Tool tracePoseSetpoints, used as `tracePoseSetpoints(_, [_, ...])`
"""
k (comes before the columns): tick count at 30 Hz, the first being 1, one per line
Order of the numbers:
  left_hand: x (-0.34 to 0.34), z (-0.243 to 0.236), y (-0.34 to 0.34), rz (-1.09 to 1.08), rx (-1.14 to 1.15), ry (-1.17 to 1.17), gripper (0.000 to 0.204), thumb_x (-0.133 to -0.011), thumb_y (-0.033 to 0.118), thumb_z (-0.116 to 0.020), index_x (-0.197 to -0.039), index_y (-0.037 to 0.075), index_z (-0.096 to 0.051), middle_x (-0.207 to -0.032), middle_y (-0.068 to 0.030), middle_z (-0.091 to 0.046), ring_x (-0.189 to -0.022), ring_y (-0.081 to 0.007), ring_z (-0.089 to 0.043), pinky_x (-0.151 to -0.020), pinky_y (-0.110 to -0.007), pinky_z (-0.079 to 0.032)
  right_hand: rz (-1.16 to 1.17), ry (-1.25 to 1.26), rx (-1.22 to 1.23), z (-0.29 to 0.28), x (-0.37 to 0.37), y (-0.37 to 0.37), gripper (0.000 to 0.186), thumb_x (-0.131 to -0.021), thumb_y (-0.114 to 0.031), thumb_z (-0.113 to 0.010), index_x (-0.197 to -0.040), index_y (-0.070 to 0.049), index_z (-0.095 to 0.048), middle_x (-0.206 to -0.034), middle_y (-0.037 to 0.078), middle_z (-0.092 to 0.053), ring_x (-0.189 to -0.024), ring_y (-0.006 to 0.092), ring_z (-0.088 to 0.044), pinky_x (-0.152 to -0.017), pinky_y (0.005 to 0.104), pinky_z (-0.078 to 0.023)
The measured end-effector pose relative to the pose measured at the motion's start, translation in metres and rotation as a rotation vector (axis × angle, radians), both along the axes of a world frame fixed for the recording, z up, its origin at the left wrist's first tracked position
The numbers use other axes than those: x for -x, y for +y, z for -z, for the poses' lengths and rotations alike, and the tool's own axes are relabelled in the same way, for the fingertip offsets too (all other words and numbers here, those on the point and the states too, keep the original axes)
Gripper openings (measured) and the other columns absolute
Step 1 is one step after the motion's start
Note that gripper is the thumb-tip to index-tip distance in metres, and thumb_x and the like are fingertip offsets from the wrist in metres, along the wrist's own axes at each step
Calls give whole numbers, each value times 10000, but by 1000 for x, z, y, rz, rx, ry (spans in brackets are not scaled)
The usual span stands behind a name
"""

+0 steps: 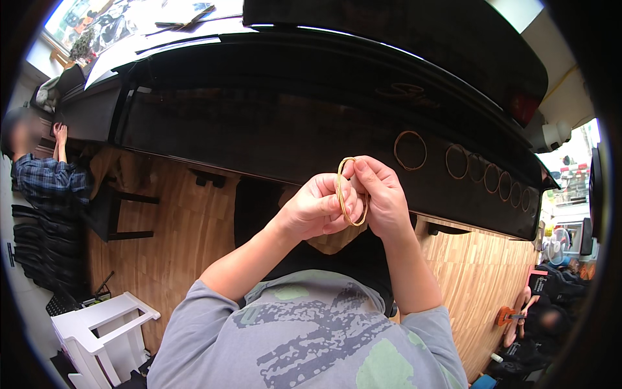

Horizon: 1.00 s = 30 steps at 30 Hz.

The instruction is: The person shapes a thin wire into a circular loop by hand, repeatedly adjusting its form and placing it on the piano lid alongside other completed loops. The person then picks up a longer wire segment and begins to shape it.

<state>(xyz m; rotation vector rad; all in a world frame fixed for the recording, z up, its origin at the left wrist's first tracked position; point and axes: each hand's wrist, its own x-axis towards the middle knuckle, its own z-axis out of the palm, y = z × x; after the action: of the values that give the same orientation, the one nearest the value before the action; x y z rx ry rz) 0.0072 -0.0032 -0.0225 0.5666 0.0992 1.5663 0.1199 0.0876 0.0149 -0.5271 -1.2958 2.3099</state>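
Note:
Between my hands is a thin coil of gold-coloured wire [339, 188], wound into a loop and seen nearly edge-on. My left hand [315, 206] has its fingers curled through and around the loop's left side. With thumb and fingertips, my right hand [379, 191] pinches the loop near its top right. Several similar wire coils lie in a row on the black piano surface to the right: a larger coil [396, 154] closest to my hands, another coil [446, 162] beside it, and smaller ones trailing toward the far right end.
The black piano [259, 123] spans the area in front of me, with papers [181, 48] on its left top. At left a person in a plaid shirt [48, 175] sits by a dark stool [123, 214]. A white stand [103, 330] is lower left; another person holds a ukulele-like instrument [504, 316] lower right.

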Motion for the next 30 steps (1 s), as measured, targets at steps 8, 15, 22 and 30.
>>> tracePoseSetpoints(8, [-12,1,-4,-628,36,361,152,-899,103,-643,-1019,10,-649,-870,-70,-619,-636,-54,-528,-459,-142,-379,157,17,-177,7,2,-10,244,-992,-179,-505,-982,29,-633,-834,29,-630,-764,43,-556,-693,191,-461])
tracePoseSetpoints(15, [-2,-14,-9,-686,188,499,103,-924,118,-607,-952,18,-607,-798,-63,-589,-607,-69,-561,-451,-160,-415,473,-84,-523,9,-3,-6,226,-978,-145,-532,-1039,37,-653,-891,27,-655,-787,40,-542,-691,178,-430])
tracePoseSetpoints(22, [5,-2,-3,-685,442,497,149,-925,114,-606,-1031,11,-623,-896,-95,-688,-735,-114,-666,-573,-216,-556,552,-83,-761,7,-2,-9,202,-965,-123,-544,-1031,40,-644,-870,57,-669,-703,73,-561,-610,207,-440])
tracePoseSetpoints(30, [-2,-14,-1,-800,517,782,191,-913,67,-609,-1077,-26,-639,-946,-105,-695,-785,-100,-663,-639,-213,-553,609,-111,-1050,12,2,-14,182,-952,-112,-559,-1013,38,-641,-864,81,-673,-680,121,-585,-595,245,-464])
